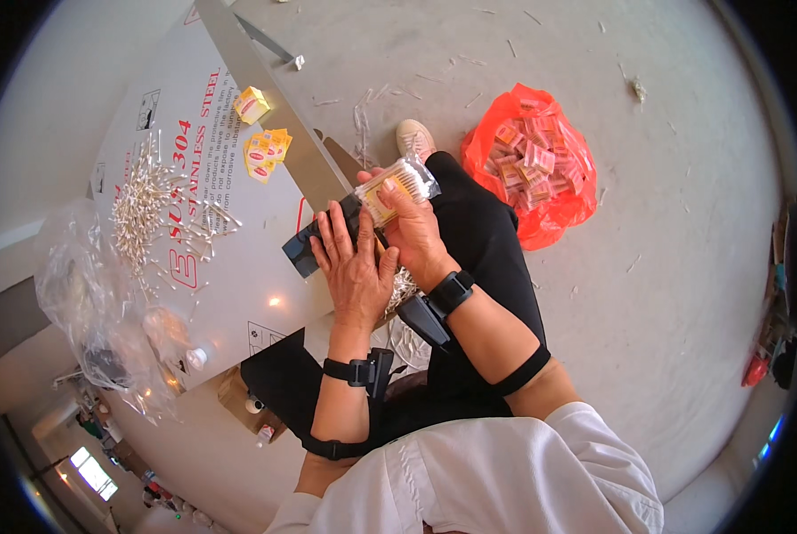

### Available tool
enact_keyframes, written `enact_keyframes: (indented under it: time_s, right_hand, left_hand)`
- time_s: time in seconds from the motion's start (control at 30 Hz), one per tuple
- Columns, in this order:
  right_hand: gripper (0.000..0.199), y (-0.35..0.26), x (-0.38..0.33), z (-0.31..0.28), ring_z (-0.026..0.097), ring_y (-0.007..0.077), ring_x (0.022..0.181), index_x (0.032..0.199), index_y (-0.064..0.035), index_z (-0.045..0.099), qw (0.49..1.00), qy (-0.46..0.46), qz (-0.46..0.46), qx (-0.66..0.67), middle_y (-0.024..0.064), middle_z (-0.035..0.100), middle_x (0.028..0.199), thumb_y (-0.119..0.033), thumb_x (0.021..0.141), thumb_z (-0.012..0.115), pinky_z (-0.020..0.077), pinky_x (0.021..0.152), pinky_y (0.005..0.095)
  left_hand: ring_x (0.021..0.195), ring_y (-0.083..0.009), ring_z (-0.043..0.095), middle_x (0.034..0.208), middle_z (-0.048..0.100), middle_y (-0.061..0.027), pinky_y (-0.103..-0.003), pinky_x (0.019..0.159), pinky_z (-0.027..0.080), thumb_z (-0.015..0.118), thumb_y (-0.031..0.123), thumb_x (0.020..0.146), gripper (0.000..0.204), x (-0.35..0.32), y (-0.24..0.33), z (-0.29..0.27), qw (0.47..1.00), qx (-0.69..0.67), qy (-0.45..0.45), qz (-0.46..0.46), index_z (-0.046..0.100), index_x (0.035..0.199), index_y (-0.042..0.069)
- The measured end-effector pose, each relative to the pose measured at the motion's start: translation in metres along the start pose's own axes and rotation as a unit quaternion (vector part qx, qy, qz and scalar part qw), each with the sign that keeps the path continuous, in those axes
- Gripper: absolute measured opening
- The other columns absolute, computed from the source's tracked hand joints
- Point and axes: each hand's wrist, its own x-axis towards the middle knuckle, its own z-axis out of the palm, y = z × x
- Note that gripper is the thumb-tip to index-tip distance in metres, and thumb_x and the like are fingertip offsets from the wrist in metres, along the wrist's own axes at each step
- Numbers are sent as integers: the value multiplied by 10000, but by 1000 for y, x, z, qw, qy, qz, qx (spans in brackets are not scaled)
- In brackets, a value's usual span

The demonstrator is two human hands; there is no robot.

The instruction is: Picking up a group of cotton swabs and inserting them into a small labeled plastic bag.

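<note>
I see the clear plastic packet of cotton swabs held above my lap, its long axis running from lower left to upper right, the far end pointing toward the orange bag. The film is glossy and crinkled, with a yellowish card showing at the near end and white swab tips packed side by side. My right hand is wrapped around the packet's lower half, fingers curled shut on it. My left hand lies flat with fingers spread, pressing against the packet's near end and a dark flat object beneath; I cannot tell whether it actually clasps anything. That dark piece is mostly hidden by the hand.

To the left is the steel table, smooth and reflective, with red print. On it lie a loose heap of white swabs, small yellow boxes and a crumpled clear bag, whose contents are hard to make out. On the concrete floor to the right sits an orange plastic bag full of small pink and yellow packets. Black straps ring both forearms.
</note>
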Motion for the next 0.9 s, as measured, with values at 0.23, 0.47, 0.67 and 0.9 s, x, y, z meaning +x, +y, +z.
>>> enact_keyframes:
  time_s: [0.23,0.47,0.67,0.9]
  right_hand:
    - [334,9,-5,5,633,214,1052,1203,2,561,998,12,20,-63,138,650,1209,-98,905,672,523,904,314]
    - [318,-4,4,12,629,187,993,1165,-29,606,998,43,-53,-11,97,680,1131,-174,896,690,506,888,369]
    - [228,5,11,11,637,210,983,1093,-31,637,999,43,6,-32,117,682,1145,-177,921,668,519,873,373]
    - [234,11,-1,12,624,198,1049,1107,-22,637,993,3,3,-119,107,672,1164,-169,927,668,507,924,353]
  left_hand:
    - [1480,-419,88,1595,165,-212,-617,1150,60,361,608,968,710,0,-6,0,1000,-9,-10,5,334,1521,165]
    - [1474,-411,131,1593,182,-205,-609,1153,66,439,546,962,709,0,-3,-2,1000,-17,-6,6,350,1495,87]
    - [1472,-401,152,1586,205,-206,-593,1159,79,472,512,956,726,-1,-7,-3,1000,-25,2,11,354,1466,9]
    - [1471,-401,155,1584,210,-204,-581,1163,82,428,556,967,746,-3,-15,-6,999,-44,-9,30,347,1479,20]
